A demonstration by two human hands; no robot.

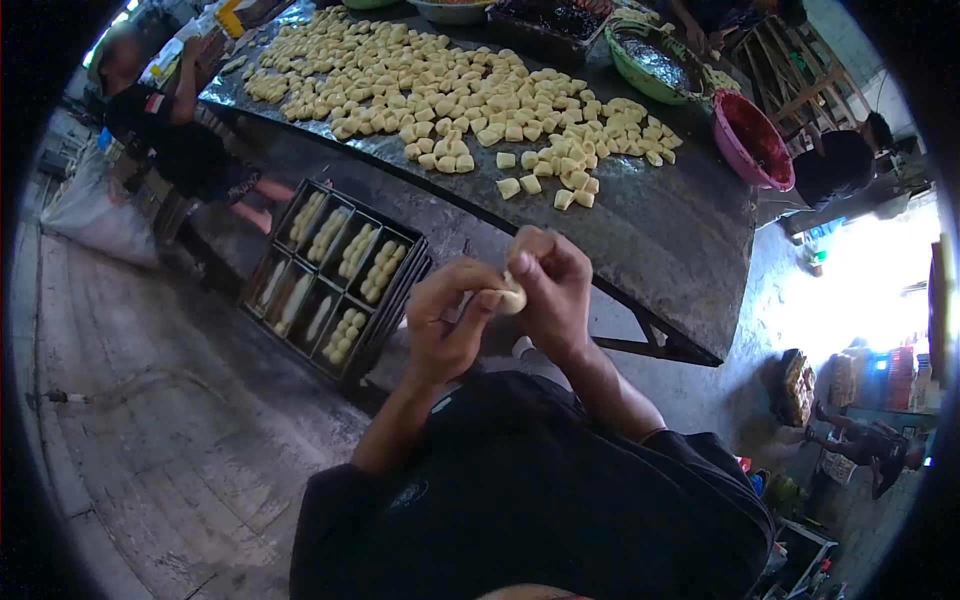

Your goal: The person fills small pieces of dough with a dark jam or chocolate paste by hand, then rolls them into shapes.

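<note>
A small pale piece of dough [512,298] is pinched between my two hands, in front of my chest and just off the table's near edge. My left hand [450,312] closes on its left side with thumb and fingers. From the other side, my right hand [556,287] grips it with the thumb on top. Many cut dough pieces [440,90] lie spread over the dark worktable [660,230] beyond my hands. To the lower left stand stacked black baking pans [375,330]; several compartments hold rows of dough balls [383,270], others long smooth dough strips [294,300].
A green basin [640,85] and a pink basin [728,150] stand at the table's right end, with a dark tray [530,30] at the back. One person [165,130] is at the far left; another [850,160] is at the right. A hose [130,388] lies on the floor.
</note>
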